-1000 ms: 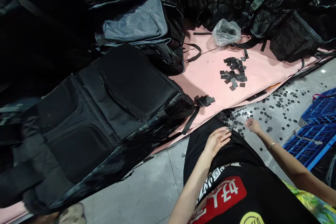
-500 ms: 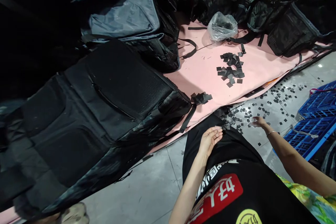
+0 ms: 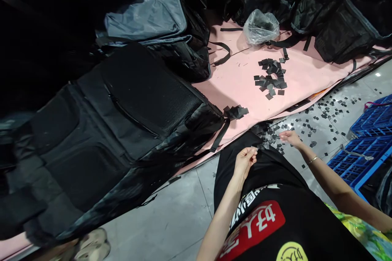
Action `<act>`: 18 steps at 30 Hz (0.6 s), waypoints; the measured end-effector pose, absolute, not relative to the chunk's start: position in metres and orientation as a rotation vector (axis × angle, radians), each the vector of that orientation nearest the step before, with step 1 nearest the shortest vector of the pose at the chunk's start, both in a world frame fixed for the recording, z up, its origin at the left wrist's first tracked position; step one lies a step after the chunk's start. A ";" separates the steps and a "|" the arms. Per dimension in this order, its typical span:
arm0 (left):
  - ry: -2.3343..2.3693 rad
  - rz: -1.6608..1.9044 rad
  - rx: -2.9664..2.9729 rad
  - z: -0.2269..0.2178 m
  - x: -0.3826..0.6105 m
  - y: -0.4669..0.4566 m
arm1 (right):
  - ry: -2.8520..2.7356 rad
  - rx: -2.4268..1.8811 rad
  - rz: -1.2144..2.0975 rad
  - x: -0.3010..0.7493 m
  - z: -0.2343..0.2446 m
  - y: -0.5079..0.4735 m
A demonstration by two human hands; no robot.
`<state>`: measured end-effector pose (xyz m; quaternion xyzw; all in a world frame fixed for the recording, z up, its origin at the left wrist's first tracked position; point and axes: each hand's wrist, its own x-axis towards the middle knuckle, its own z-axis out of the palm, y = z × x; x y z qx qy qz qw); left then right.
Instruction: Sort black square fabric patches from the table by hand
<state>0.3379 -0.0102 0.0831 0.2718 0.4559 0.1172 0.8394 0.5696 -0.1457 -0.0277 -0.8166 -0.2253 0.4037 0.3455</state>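
Note:
My left hand (image 3: pixel 246 160) is over the black apron (image 3: pixel 266 171) on my lap, thumb and fingers pinched on a small thin square piece (image 3: pixel 256 149) that shows only at its edge. To its right, above the floor, my right hand (image 3: pixel 290 138) points toward the left one, fingers closed together. Whether anything is between them is too small to make out. Several dark square pieces (image 3: pixel 265 145) lie at the apron's far edge, close to the left fingertips. The two hands are apart.
Dark square pieces form a loose pile (image 3: pixel 271 77) and a smaller heap (image 3: pixel 235 112) on the pink cloth (image 3: pixel 239 77). More lie scattered on the tiled floor (image 3: pixel 318 130). A clear plastic bag (image 3: pixel 261 27), black backpacks (image 3: pixel 128 102) and blue crates (image 3: pixel 358 159) stand around.
My right hand has moved left, closer to my left hand; a pale blur at its fingertips no longer shows. The left hand stays over the lap, its fingers slightly more curled.

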 end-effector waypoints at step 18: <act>1.001 0.269 0.544 0.079 0.335 -0.009 | -0.663 -2.413 1.070 0.564 -0.024 -0.148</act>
